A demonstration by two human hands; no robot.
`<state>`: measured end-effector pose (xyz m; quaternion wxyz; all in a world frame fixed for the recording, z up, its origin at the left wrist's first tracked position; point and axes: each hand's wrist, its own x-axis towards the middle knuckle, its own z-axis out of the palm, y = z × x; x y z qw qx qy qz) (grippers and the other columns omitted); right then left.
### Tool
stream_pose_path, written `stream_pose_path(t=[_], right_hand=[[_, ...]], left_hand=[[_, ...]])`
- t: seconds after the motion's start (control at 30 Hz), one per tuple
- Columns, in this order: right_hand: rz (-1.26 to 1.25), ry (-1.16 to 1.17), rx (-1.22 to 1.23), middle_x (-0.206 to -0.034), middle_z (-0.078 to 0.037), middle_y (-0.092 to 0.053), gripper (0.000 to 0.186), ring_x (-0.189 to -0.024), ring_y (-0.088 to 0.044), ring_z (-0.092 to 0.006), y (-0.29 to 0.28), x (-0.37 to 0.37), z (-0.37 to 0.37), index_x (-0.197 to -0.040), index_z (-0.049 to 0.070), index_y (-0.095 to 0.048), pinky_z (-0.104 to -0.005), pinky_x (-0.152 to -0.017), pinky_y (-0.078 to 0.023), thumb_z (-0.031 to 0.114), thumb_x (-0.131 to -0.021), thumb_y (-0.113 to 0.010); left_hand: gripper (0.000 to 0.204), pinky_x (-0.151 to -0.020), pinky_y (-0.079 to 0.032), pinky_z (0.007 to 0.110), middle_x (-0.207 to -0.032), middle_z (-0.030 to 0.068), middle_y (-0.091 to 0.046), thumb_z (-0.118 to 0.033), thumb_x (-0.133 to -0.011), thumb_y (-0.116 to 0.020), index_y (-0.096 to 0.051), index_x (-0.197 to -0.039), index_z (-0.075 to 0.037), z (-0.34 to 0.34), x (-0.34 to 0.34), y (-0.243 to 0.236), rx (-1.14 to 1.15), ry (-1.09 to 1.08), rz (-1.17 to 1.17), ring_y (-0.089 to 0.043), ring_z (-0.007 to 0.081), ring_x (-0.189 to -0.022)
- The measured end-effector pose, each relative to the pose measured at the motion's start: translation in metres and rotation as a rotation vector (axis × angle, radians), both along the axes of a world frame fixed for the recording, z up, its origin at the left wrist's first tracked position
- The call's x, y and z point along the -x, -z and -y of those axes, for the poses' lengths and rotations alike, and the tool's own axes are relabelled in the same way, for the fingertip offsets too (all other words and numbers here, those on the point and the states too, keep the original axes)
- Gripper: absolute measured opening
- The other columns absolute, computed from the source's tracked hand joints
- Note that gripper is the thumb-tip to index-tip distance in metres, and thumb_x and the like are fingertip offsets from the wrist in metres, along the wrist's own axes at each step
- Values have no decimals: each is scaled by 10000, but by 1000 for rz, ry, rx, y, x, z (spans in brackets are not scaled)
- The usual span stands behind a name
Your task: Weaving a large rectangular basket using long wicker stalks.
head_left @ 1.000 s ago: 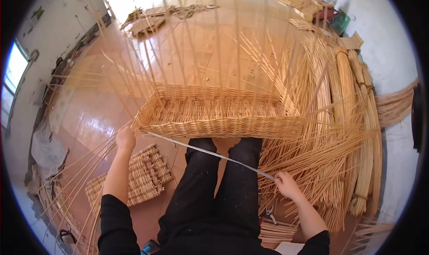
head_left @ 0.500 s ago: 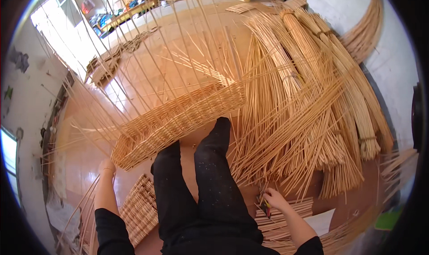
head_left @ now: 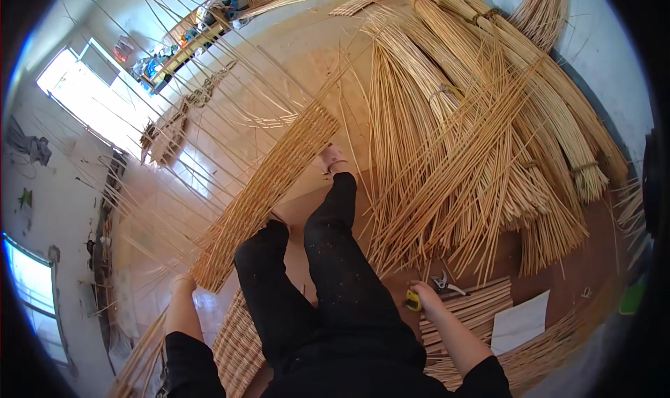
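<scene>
A long, narrow wicker basket (head_left: 269, 185) slants across in front of my knees, its woven side facing me and its tall uncut stakes rising to the upper left. At its near left end, my left hand (head_left: 183, 283) grips the corner; the fingertips are mostly hidden. My right hand (head_left: 428, 300) is low on the right, closed around a yellow and black tape measure (head_left: 413, 301). Just beyond that hand, pruning shears (head_left: 447, 285) with pale handles lie on the floor beside cut sticks.
Large bundles of wicker rods (head_left: 467, 140) spread over the right side, loose rods across them. A woven panel (head_left: 239, 336) lies beside my left leg. Split strips (head_left: 474, 314) and a white sheet (head_left: 520, 323) are at lower right. A cluttered shelf (head_left: 185, 46) stands far left.
The basket has tipped and swung, so its outer side now faces me and its near end is lower. My right hand has lifted the tape measure away from the shears.
</scene>
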<state>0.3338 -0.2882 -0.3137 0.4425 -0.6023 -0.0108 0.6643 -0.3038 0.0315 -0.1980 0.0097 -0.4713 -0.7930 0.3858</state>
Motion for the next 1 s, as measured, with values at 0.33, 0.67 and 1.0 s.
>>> stream_pose_path(t=[0.33,0.67,1.0], right_hand=[[-106,491,-291,-1042,-156,-567,598,-838,-628,-269,15,-41,-16,-1429,114,-245,-386,-628,-565,267,-935,-545],[482,34,-466,-1312,-171,-479,511,-1209,-472,-284,-60,-7,-81,-1354,67,-420,-371,-956,-407,213,-887,-570],[805,-520,-1426,-1081,-173,-612,588,-854,-640,-293,-249,172,-131,-1354,69,-403,-373,-721,-505,251,-847,-638]], left_hand=[[332,-762,-525,382,-1198,-17,-630,-281,-834,-647,-659,-1159,-213,27,-166,-129,287,333,-363,-620,178,-1054],[294,-1020,-225,546,-987,129,-671,-236,-913,-481,-696,-1033,-75,46,-296,-138,-262,1395,-864,-646,296,-840],[416,-924,-444,433,-1122,185,-627,-398,-892,-504,-639,-1120,-78,129,-219,-75,280,916,395,-582,331,-1072]])
